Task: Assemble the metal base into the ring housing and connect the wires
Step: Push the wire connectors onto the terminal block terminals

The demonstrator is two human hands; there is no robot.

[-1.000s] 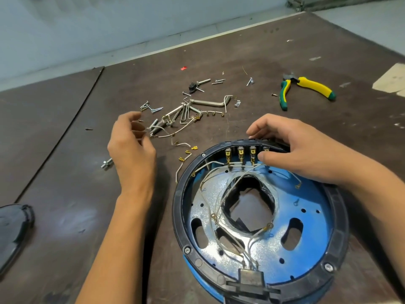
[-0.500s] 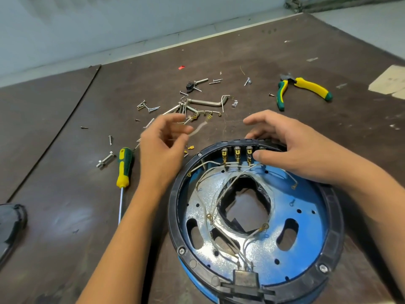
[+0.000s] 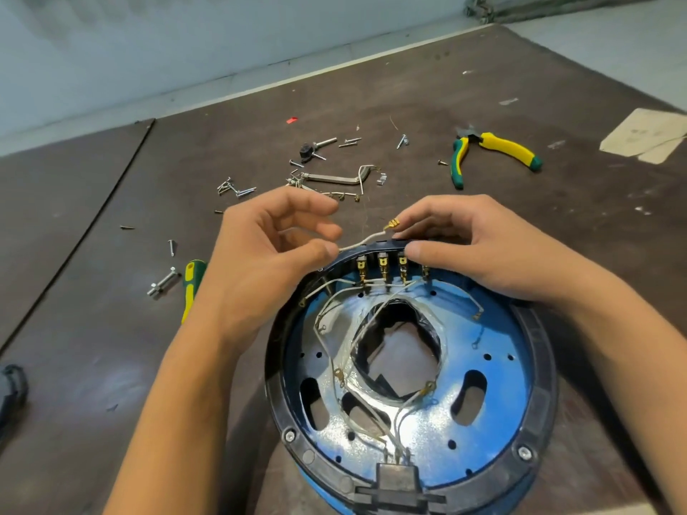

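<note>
From my remote seat I see the blue metal base (image 3: 494, 351) seated inside the black ring housing (image 3: 541, 384), which lies flat on the table (image 3: 111, 328) at five o'clock in my view. White wires (image 3: 345, 351) loop round its central opening and run up to the brass terminals (image 3: 383, 267) at the ring's twelve o'clock. The left hand (image 3: 260, 254) pinches a loose wire (image 3: 366, 240) between thumb and fingertips just beyond that rim. Its brass connector (image 3: 392, 225) points toward one o'clock, ready, I judge, for a free tab. The right hand (image 3: 483, 243) clasps the rim at twelve to one o'clock, thumb inside and fingers outside, likely to stop the housing sliding. Pliers (image 3: 494, 148) lie at one o'clock, a screwdriver (image 3: 191, 288) at nine, and screws (image 3: 238, 189) are scattered at eleven.
</note>
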